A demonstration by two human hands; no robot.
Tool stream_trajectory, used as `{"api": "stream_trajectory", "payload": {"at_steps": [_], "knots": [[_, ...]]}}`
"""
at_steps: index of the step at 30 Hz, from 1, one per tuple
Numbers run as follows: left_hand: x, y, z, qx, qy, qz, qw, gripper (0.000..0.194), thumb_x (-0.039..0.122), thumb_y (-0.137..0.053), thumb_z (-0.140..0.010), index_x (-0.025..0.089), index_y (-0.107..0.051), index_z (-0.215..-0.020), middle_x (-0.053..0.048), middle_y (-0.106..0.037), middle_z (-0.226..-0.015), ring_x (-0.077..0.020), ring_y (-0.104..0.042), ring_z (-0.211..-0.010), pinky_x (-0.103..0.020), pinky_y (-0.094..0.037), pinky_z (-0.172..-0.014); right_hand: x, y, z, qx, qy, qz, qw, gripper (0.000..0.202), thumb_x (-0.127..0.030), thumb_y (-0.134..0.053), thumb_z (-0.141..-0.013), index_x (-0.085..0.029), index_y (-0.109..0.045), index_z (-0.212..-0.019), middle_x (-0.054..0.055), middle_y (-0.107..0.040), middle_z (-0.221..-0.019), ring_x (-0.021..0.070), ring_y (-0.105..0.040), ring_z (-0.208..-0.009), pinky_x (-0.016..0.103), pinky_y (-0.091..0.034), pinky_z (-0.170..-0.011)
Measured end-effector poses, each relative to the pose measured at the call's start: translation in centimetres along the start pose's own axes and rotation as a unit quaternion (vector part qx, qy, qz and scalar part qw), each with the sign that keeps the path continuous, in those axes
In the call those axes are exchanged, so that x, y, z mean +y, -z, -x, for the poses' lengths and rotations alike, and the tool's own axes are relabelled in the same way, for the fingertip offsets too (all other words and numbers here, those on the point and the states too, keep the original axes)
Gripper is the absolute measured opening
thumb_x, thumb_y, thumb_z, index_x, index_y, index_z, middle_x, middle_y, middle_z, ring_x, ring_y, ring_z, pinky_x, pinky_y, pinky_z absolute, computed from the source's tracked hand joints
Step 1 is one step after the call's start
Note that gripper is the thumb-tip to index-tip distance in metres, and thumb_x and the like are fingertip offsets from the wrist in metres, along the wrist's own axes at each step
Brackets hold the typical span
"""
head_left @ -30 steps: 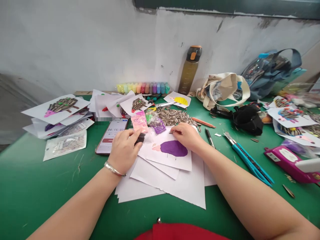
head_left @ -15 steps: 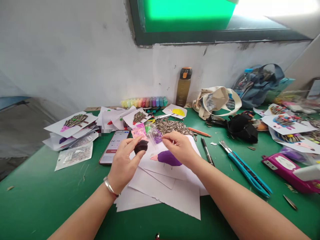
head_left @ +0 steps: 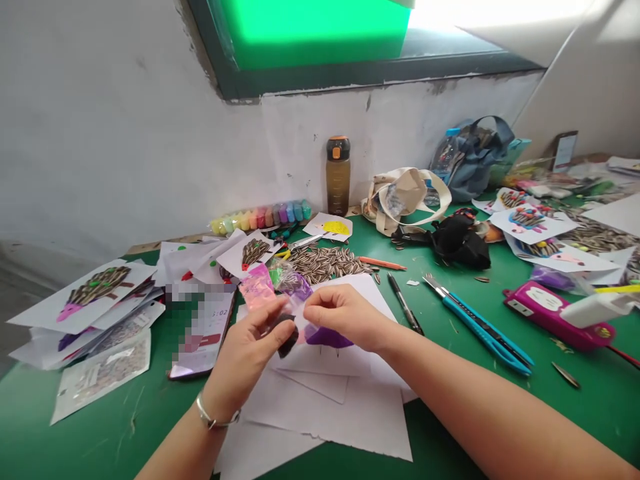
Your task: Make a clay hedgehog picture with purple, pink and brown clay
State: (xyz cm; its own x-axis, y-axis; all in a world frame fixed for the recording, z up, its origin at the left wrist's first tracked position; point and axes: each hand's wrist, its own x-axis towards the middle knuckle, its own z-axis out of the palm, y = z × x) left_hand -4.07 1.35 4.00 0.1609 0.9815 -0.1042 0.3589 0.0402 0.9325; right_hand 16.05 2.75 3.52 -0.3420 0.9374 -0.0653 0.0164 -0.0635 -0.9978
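Note:
A dark lump of modelling clay (head_left: 289,339) is held between the thumb and fingers of my left hand (head_left: 243,357). Just right of it, my right hand (head_left: 345,317) is closed in a pinch; whatever its fingertips hold is too small to make out. Under that hand lies a purple clay shape (head_left: 327,339) with a pink end, partly hidden, on a white sheet. More loose white paper (head_left: 340,417) is stacked beneath. Past my hands are a pink packet (head_left: 257,285) and a heap of striped sunflower seeds (head_left: 330,263).
A phone (head_left: 213,333) and pictures of seed-covered hedgehogs (head_left: 97,290) lie left. To the right are a pen (head_left: 404,303), blue cutter (head_left: 485,327) and magenta device (head_left: 555,317). A bottle (head_left: 338,177), clay tubs (head_left: 263,217) and bags (head_left: 400,197) stand along the wall.
The view has turned right. My right hand has come closer to the left hand and the dark clay, now covering more of the purple shape. The left hand still holds the clay, now tilted.

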Motion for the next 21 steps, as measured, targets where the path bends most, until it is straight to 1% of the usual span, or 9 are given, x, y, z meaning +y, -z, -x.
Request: {"api": "stream_trajectory", "payload": {"at_steps": [1,2,3,4,6,8,12,15,21], "knots": [[-0.1,0.1,0.0,-0.021,0.014,0.007,1.000,0.049,0.047,-0.072,-0.077,0.021,-0.065,-0.117,-0.006,-0.070,-0.105,-0.0234,-0.064,-0.097,-0.035,-0.053,-0.084,0.1,-0.1,0.0,-0.012,-0.011,-0.008,1.000,0.012,-0.026,-0.062,-0.076,-0.016,-0.063,-0.070,-0.003,-0.053,-0.063,0.0081,-0.043,-0.057,0.023,-0.032,-0.053],[-0.2,0.2,0.0,-0.065,0.030,0.015,0.997,0.043,0.047,-0.070,-0.079,0.019,-0.067,-0.111,-0.004,-0.071,-0.087,-0.0213,-0.064,-0.082,-0.033,-0.053,-0.075,0.1,-0.2,0.0,-0.028,-0.021,-0.021,0.999,0.012,-0.026,-0.063,-0.076,-0.016,-0.062,-0.069,-0.003,-0.052,-0.061,0.0075,-0.042,-0.055,0.022,-0.031,-0.052],[-0.2,0.3,0.0,-0.109,0.044,0.024,0.993,0.038,0.047,-0.067,-0.081,0.017,-0.069,-0.104,-0.003,-0.067,-0.074,-0.0190,-0.061,-0.070,-0.032,-0.051,-0.067,0.2,-0.3,0.1,-0.045,-0.030,-0.036,0.998,0.013,-0.027,-0.065,-0.075,-0.016,-0.062,-0.068,-0.004,-0.052,-0.060,0.0070,-0.041,-0.054,0.022,-0.030,-0.051],[-0.3,0.5,0.1,-0.128,0.047,0.036,0.990,0.033,0.046,-0.066,-0.082,0.017,-0.070,-0.096,-0.001,-0.064,-0.069,-0.0168,-0.057,-0.065,-0.030,-0.048,-0.064,0.3,-0.4,0.1,-0.063,-0.036,-0.054,0.996,0.015,-0.028,-0.067,-0.075,-0.016,-0.062,-0.068,-0.004,-0.052,-0.059,0.0067,-0.040,-0.053,0.022,-0.029,-0.050],[-0.4,0.9,0.2,-0.146,0.045,0.061,0.986,0.027,0.044,-0.067,-0.083,0.017,-0.070,-0.086,-0.001,-0.062,-0.070,-0.0146,-0.053,-0.064,-0.027,-0.045,-0.062,0.5,-0.5,0.1,-0.091,-0.038,-0.100,0.990,0.020,-0.032,-0.071,-0.074,-0.016,-0.062,-0.068,-0.004,-0.053,-0.059,0.0067,-0.040,-0.053,0.022,-0.029,-0.050],[-0.5,1.3,0.3,-0.167,0.044,0.099,0.980,0.025,0.041,-0.068,-0.083,0.016,-0.069,-0.082,-0.001,-0.061,-0.072,-0.0135,-0.052,-0.066,-0.025,-0.043,-0.062,0.8,-0.5,0.1,-0.108,-0.035,-0.144,0.983,0.022,-0.035,-0.073,-0.074,-0.016,-0.063,-0.068,-0.004,-0.055,-0.060,0.0071,-0.042,-0.053,0.022,-0.031,-0.052],[-0.7,1.5,0.3,-0.199,0.064,0.174,0.962,0.024,0.039,-0.069,-0.083,0.016,-0.070,-0.091,-0.002,-0.061,-0.073,-0.0123,-0.051,-0.064,-0.024,-0.042,-0.059,1.1,-0.3,0.4,-0.142,-0.036,-0.188,0.971,0.022,-0.034,-0.075,-0.076,-0.016,-0.064,-0.068,-0.003,-0.057,-0.061,0.0084,-0.048,-0.057,0.024,-0.037,-0.060],[-0.6,1.2,0.4,-0.216,0.075,0.223,0.948,0.024,0.039,-0.070,-0.082,0.015,-0.071,-0.089,-0.002,-0.060,-0.071,-0.0114,-0.049,-0.061,-0.024,-0.041,-0.056,1.2,-0.1,0.6,-0.171,-0.033,-0.205,0.963,0.022,-0.033,-0.074,-0.079,-0.015,-0.066,-0.069,-0.001,-0.060,-0.064,0.0098,-0.052,-0.062,0.025,-0.040,-0.065],[-0.7,1.1,0.8,-0.216,0.097,0.305,0.923,0.025,0.037,-0.078,-0.074,0.016,-0.073,-0.088,-0.001,-0.059,-0.069,-0.0091,-0.048,-0.058,-0.020,-0.037,-0.051,1.3,0.3,0.8,-0.227,-0.039,-0.222,0.947,0.018,-0.031,-0.075,-0.077,-0.013,-0.071,-0.074,0.002,-0.063,-0.067,0.0124,-0.056,-0.065,0.029,-0.043,-0.068]]}}
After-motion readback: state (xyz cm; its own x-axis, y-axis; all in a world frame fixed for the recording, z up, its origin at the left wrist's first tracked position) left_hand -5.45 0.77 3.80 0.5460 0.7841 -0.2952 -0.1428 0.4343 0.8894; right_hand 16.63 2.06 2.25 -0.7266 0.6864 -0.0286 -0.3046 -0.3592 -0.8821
